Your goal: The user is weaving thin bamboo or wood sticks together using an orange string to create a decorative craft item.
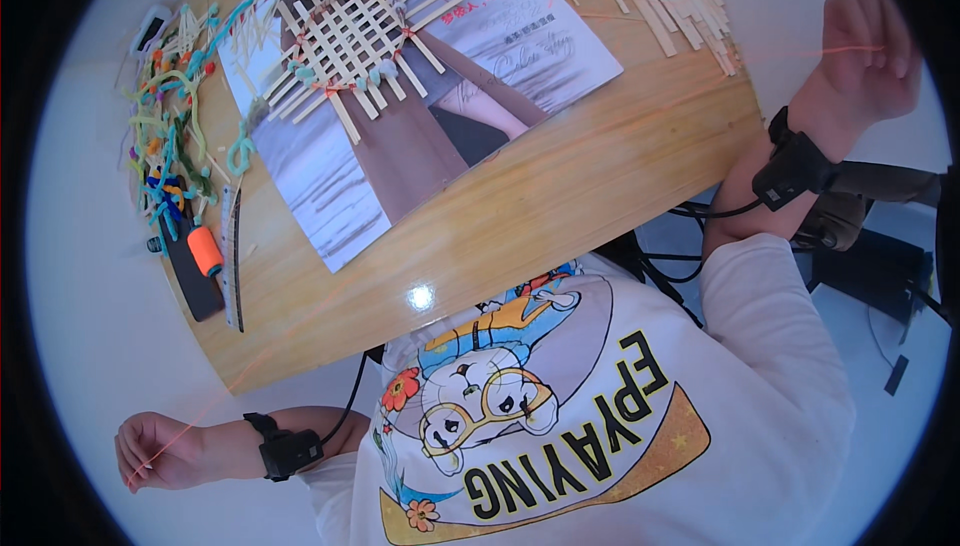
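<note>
A thin orange thread (205, 408) runs from my left hand (165, 454), off the table's left corner, across the table's near part. My left hand is closed in a pinch on it. Far to the right, my right hand (868, 51) is raised beside the table with its fingers curled, and an orange strand crosses its fingers. Both arms are spread wide. A woven lattice of pale wooden strips (355, 41), round in the middle with strip ends sticking out and coloured bindings at its rim, lies on a large printed poster (345, 231).
Tangled coloured pipe cleaners (165, 161) line the table's left edge. Nearby lie an orange thread spool (205, 251), a ruler (232, 261) and a dark flat bar (190, 276). Loose wooden strips (680, 6) sit at the far right. Black cables (665, 256) hang under the wooden table (480, 216).
</note>
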The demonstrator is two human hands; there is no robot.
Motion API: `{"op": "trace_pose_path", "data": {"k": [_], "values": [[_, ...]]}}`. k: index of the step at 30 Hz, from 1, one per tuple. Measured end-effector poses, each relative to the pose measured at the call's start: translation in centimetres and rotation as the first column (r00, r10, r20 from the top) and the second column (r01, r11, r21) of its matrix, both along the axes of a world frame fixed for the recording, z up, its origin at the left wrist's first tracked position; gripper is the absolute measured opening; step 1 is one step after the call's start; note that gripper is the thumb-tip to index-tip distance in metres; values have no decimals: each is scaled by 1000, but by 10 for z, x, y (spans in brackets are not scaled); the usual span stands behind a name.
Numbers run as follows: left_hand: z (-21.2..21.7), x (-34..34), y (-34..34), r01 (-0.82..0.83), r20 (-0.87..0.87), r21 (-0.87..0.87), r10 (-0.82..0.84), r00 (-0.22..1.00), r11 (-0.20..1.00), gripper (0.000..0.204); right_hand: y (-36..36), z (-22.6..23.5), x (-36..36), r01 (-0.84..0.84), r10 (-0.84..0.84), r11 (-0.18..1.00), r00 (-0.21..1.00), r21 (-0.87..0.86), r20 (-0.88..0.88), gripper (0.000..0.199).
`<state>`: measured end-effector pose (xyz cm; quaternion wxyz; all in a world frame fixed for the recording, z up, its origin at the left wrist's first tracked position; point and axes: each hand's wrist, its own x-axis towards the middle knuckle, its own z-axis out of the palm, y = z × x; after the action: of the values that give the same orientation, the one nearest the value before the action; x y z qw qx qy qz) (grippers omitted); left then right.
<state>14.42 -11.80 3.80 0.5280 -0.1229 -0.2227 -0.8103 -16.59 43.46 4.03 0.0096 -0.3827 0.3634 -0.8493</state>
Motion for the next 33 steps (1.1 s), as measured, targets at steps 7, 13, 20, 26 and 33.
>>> {"op": "trace_pose_path", "data": {"k": [7, 13, 20, 26, 33], "values": [[-8, -29, 21, 101, 152, -2, -100, 983, 995, 18, -47, -25, 8, 156, 43, 9, 987, 988, -156, 14], [-13, -36, 26, 170, 177, 12, -170, 969, 985, 17, -71, -78, -20, -86, -10, 30, 996, 996, 87, 18], [-22, -43, 32, 212, 172, 6, -210, 963, 977, 15, -94, -101, -36, 82, -128, 397, 991, 914, -34, 21], [-23, -37, 36, 277, 247, -50, -257, 934, 959, 14, -71, -54, -20, 202, -220, 382, 968, 902, -123, 23], [-31, -45, 36, 275, 399, -153, -195, 896, 949, 19, -24, -5, 23, 431, 33, 17, 902, 902, -431, 17]]}}
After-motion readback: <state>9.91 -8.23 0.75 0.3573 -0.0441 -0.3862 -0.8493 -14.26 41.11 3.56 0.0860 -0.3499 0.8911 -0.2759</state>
